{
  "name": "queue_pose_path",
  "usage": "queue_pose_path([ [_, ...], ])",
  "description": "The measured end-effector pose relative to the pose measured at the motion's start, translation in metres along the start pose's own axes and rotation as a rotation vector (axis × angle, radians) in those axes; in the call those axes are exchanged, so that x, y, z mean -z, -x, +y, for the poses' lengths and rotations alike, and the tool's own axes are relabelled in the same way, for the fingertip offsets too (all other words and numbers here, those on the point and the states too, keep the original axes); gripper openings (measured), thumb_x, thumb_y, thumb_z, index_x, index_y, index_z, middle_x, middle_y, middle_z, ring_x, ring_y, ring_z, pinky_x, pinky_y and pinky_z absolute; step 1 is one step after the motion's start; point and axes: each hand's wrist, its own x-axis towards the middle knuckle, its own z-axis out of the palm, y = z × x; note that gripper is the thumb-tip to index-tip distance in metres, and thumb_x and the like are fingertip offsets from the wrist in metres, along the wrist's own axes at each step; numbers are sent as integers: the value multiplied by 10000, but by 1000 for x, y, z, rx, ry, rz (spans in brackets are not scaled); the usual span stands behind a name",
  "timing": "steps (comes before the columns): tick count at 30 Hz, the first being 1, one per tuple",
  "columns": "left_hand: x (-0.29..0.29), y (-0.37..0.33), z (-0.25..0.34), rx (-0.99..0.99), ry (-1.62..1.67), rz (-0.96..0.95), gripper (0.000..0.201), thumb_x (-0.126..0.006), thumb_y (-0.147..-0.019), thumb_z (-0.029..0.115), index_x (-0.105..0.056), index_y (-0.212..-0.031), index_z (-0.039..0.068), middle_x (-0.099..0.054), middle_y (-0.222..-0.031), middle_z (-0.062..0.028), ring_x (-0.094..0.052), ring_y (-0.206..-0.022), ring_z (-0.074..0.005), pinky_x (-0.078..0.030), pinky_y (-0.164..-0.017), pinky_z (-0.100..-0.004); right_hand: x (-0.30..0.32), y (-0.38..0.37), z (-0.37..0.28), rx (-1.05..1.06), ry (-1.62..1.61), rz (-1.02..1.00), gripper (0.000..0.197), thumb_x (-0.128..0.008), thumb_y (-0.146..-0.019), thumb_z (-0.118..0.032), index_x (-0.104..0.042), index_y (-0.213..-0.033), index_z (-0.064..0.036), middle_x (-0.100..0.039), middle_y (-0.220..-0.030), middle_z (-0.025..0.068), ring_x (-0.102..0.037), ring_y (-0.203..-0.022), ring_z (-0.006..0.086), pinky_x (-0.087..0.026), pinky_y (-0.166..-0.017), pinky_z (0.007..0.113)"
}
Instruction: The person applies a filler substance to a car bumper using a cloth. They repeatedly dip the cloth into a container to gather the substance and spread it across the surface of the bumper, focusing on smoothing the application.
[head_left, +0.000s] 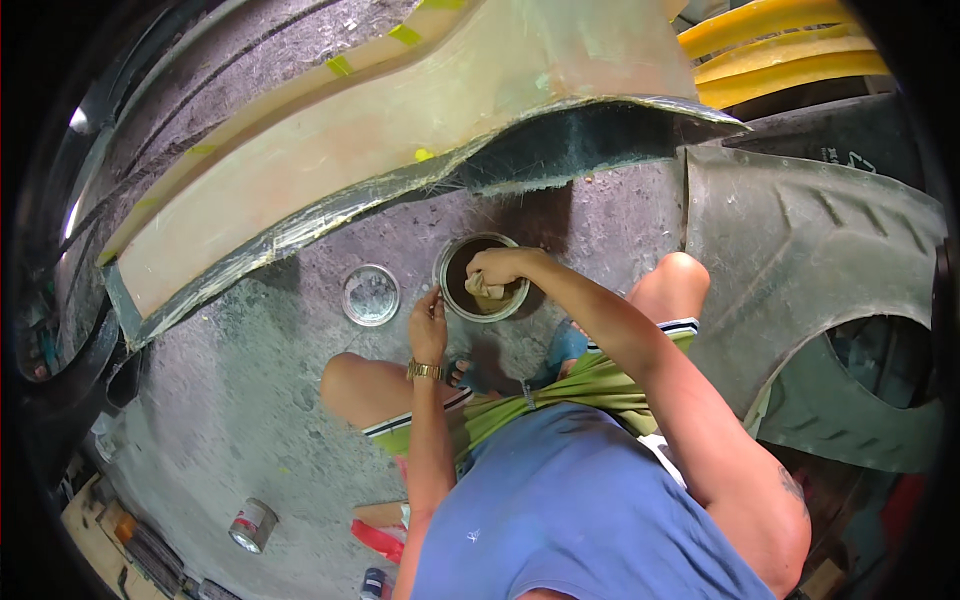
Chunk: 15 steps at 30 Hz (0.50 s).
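On the concrete floor in front of me stands a round metal can (441, 266) with a brown, paste-like material inside. My left hand (428, 322) is closed at the can's near left rim, fingers pinched against it. My right hand (500, 266) reaches over the opening from the right. Its fingers are closed on a pale beige wad (484, 288), perhaps a rag or a scoop of paste; I cannot tell which. The wad sits inside the can's mouth. A round metal lid (371, 295) lies flat on the floor to the left of the can.
A long curved fibreglass panel (330, 180) spans the far side. On the right stands a grey moulded panel (730, 230) with a wheel-arch cutout; yellow curved panels (780, 50) lie behind it. A small tin (252, 525) and a red strip (377, 541) are at the lower left.
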Motion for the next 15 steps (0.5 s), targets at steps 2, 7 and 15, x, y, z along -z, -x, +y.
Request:
queue_pose_path([
  [2,14,-2,15,44,-72,-2,255,-548,-876,85,-594,-1099,-30,-663,-937,-161,-640,-792,-210,-496,-688,-317,-3,7,12,80,-166,112,366,-529,-719,-24,-597,-1078,-48,-634,-978,154,-608,-892,247,-479,-726,347],
  [7,48,-8,83,-124,16,-32,242,-520,-879,64,-583,-1097,-19,-638,-972,-176,-619,-879,-265,-492,-742,-344,-24,66,31,311,-1051,189,194,-565,-816,-28,-562,-1010,-28,-592,-907,51,-584,-827,139,-492,-660,258],
  [15,134,2,283,-652,183,-49,235,-529,-838,14,-585,-1057,-49,-606,-999,-159,-585,-937,-243,-464,-833,-330,21,262,-41,567,-1558,461,347,-560,-859,-110,-495,-1189,-23,-605,-1041,74,-614,-920,176,-505,-806,325],
])
